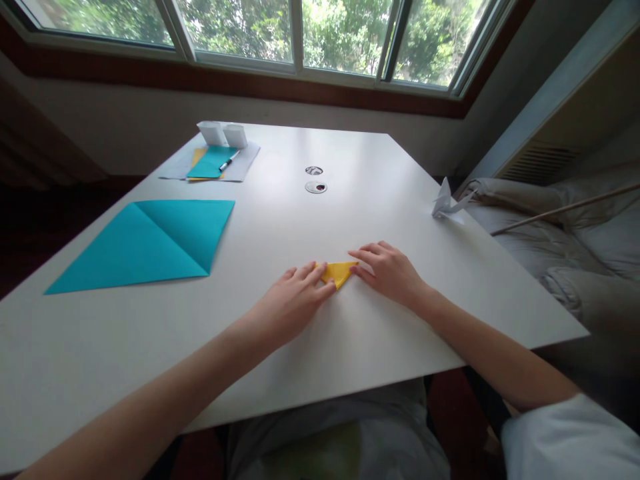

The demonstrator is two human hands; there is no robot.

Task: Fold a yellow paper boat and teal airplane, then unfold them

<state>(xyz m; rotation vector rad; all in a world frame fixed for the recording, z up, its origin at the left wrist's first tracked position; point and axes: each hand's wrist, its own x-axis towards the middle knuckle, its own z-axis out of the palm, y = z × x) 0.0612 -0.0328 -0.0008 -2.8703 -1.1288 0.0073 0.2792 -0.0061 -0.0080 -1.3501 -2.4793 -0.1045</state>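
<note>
A small yellow paper (339, 272), folded into a triangle, lies flat on the white table (350, 347) in front of me. My left hand (293, 301) rests on its left corner with the fingers stretched out and pressing down. My right hand (389, 272) lies flat on its right edge, fingers extended toward the left. Most of the yellow paper is covered by my fingers; only its middle shows.
A large teal sheet (150, 243), folded with a diagonal crease, lies at the left. At the far left are papers with a pen (229, 161) and two white cups (223, 134). A white folded paper bird (447, 203) stands near the right edge. Two round holes (315, 187) mark the table's middle.
</note>
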